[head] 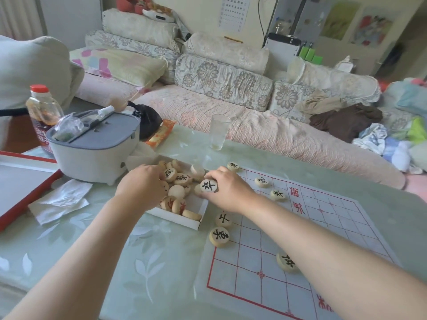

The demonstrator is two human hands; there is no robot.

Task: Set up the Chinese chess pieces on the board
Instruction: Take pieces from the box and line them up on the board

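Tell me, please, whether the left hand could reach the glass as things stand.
Probably yes: the glass stands upright just beyond the box, with bare table between, and nothing tall blocks the left hand, though its fingers are among the pieces there.

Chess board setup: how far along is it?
Early stage. Six black-lettered pieces already sit on the board. The right hand grips another piece over the box, and the left hand reaches into it. Many pieces are still in the box, including red ones.
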